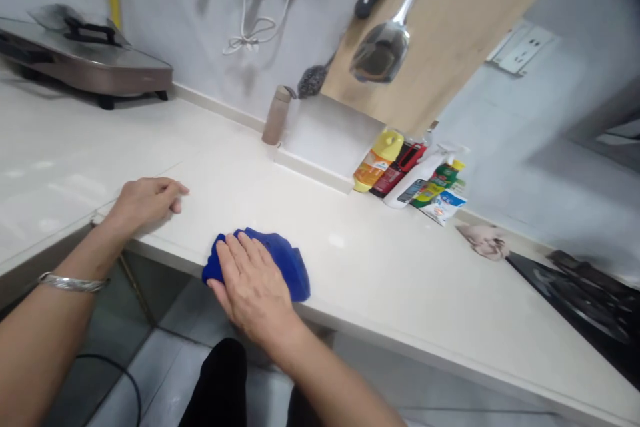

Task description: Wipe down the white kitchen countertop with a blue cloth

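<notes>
With the right hand (pixel 253 283) pressed flat on the blue cloth (pixel 285 260) at the bench (pixel 380 273) edge and the left hand (pixel 145 200) resting empty, loosely curled, the cloth could slip off.

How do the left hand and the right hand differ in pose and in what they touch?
The right hand lies flat on the blue cloth; the left hand rests bare on the countertop, fingers curled. The left wrist wears a bracelet; the right has none. Both are near the counter edge.
</notes>
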Demonstrator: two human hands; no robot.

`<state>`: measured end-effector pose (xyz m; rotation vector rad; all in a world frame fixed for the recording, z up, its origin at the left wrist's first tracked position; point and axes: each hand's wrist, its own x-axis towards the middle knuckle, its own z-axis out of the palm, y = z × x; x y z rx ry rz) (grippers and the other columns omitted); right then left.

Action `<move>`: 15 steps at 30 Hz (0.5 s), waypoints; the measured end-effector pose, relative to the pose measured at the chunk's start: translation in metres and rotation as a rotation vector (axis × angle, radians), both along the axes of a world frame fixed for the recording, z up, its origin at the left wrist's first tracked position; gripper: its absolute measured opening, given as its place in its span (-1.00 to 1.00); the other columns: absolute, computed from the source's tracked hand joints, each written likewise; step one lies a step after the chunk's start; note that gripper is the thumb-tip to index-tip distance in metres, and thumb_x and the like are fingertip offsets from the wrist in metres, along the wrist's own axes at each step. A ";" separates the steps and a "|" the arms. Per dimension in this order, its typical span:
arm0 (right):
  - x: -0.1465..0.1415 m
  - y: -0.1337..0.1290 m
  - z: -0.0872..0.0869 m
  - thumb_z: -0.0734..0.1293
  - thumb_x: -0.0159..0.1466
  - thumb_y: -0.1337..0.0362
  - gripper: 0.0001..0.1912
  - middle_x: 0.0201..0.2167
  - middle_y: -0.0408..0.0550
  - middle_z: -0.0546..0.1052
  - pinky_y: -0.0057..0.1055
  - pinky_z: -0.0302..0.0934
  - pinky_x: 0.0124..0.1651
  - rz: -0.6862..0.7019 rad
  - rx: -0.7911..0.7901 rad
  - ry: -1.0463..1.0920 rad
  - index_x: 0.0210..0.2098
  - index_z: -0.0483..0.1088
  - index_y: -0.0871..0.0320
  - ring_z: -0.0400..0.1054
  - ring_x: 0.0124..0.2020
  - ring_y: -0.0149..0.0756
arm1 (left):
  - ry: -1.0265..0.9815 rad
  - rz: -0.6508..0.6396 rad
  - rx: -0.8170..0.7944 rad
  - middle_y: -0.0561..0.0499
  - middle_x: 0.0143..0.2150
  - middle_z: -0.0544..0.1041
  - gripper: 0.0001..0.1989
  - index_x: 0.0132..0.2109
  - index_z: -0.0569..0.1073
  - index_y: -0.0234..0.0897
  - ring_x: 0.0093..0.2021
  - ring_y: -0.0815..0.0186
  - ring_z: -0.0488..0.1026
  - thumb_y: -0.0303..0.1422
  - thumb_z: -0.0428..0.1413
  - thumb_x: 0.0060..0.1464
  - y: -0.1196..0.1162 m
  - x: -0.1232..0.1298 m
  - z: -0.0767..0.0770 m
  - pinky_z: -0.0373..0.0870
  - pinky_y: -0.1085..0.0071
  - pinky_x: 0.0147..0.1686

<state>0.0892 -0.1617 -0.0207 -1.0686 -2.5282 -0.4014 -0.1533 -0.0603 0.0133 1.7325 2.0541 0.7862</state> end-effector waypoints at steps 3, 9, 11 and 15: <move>0.048 -0.013 -0.003 0.14 0.45 0.12 -0.45 0.29 0.18 0.26 -0.09 0.02 0.36 -0.016 0.014 0.009 0.30 0.15 0.37 0.04 0.35 -0.03 | 0.025 0.025 -0.007 0.19 -0.40 0.59 -0.62 -0.15 0.57 -0.17 -0.42 0.41 0.37 -0.20 -0.12 0.16 -0.002 0.005 0.004 0.20 0.45 -0.28; 0.151 -0.041 -0.007 0.22 0.41 0.18 -0.41 0.28 0.16 0.28 -0.01 0.09 0.33 -0.087 0.049 0.020 0.35 0.08 0.30 0.05 0.35 -0.06 | -0.043 0.028 -0.010 0.22 -0.43 0.54 -0.64 -0.11 0.54 -0.16 -0.44 0.41 0.35 -0.20 -0.11 0.15 -0.009 0.011 0.009 0.22 0.42 -0.27; 0.188 -0.050 -0.008 0.21 0.41 0.19 -0.36 0.31 0.09 0.25 0.03 0.09 0.33 -0.134 0.018 0.013 0.40 -0.03 0.20 0.05 0.35 -0.07 | -0.071 0.015 -0.011 0.23 -0.44 0.53 -0.65 -0.10 0.53 -0.15 -0.45 0.41 0.35 -0.19 -0.09 0.15 -0.009 0.010 0.008 0.22 0.43 -0.29; 0.273 -0.064 -0.016 0.11 0.44 0.14 -0.44 0.33 -0.05 0.22 0.11 0.09 0.32 -0.280 -0.094 0.049 0.39 -0.02 0.00 0.08 0.34 -0.06 | -0.079 -0.036 0.011 0.25 -0.42 0.54 -0.64 -0.07 0.52 -0.14 -0.45 0.43 0.33 -0.15 -0.09 0.17 -0.010 0.006 0.005 0.22 0.46 -0.29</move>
